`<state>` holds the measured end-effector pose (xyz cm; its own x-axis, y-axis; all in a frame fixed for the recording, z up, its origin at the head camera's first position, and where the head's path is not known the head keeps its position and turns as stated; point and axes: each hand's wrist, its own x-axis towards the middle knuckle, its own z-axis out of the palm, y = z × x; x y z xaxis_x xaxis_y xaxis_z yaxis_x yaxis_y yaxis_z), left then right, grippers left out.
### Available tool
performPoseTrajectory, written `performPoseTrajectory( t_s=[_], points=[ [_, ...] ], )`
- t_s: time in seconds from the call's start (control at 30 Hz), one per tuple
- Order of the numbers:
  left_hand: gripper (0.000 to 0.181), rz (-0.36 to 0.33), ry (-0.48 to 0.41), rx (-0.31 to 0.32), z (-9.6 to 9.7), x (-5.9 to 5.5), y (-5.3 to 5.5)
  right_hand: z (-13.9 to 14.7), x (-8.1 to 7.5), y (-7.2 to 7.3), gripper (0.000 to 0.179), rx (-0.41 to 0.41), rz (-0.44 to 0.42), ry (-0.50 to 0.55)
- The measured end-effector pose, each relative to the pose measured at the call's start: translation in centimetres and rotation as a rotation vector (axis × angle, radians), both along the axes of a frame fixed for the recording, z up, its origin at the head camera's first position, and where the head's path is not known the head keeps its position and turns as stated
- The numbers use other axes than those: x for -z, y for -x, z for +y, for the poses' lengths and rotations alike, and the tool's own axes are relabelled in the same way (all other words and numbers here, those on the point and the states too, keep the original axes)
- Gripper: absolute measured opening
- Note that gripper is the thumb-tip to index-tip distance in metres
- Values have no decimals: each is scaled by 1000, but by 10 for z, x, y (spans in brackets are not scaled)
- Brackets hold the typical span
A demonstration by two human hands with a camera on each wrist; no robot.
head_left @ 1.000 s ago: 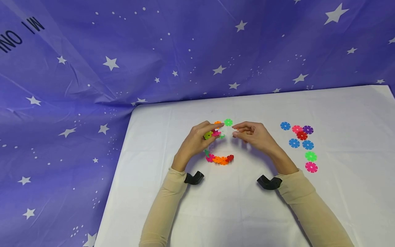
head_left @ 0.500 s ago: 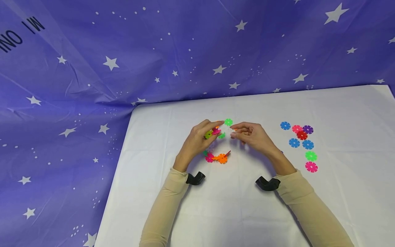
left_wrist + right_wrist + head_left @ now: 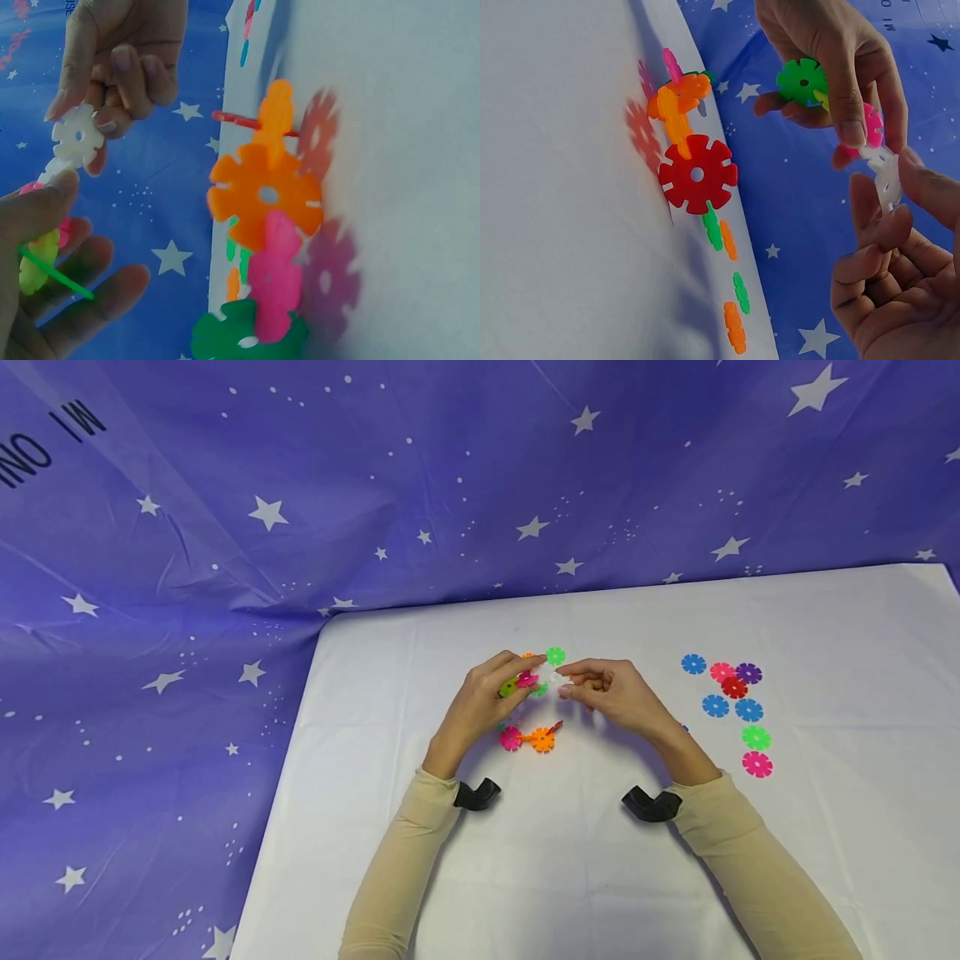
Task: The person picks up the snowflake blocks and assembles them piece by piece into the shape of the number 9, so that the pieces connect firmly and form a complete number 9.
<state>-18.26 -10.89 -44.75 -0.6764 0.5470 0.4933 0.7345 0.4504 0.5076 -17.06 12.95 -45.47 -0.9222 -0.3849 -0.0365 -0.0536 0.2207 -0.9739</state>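
1. My left grip (image 3: 478, 697) pinches the raised strand (image 3: 871, 124) of slotted discs, thumb by the pink disc (image 3: 527, 680) and the first white disc (image 3: 52, 166).
2. My right grip (image 3: 618, 693) pinches the second white disc (image 3: 79, 146) near its edge, held up between the 2 grips, above the counter (image 3: 540, 877).
3. The 2 white discs touch or nearly touch (from out here I can't tell whether their slots mesh), so I judge the step to be joining them.
4. I'd turn them crosswise, line slot up with slot, and press straight in; a skewed push could bend the thin piece.
5. I'd brace right behind the joint, so the force doesn't loosen the yellow disc (image 3: 41, 262) and green disc (image 3: 801, 75) farther along.
6. The lower strand (image 3: 528, 739), ending in the red disc (image 3: 697, 187), is probably linked too, though the left grip hides the join; I'd move gently to spare it.
7. A light tug afterwards would test the fit.
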Motion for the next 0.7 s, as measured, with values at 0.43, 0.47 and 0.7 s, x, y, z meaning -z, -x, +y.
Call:
performPoseTrajectory(
  t_s=[0.43, 0.47, 0.7],
  points=[
    [37, 94, 34, -62, 6, -1, -6, -7, 4, -3, 28, 57, 31, 31],
    [38, 109, 46, -65, 6, -1, -6, -7, 4, -3, 28, 60, 34, 28],
    [39, 162, 89, -79, 7, -5, -9, -2, 3, -1, 27, 26, 83, 0]
  ],
)
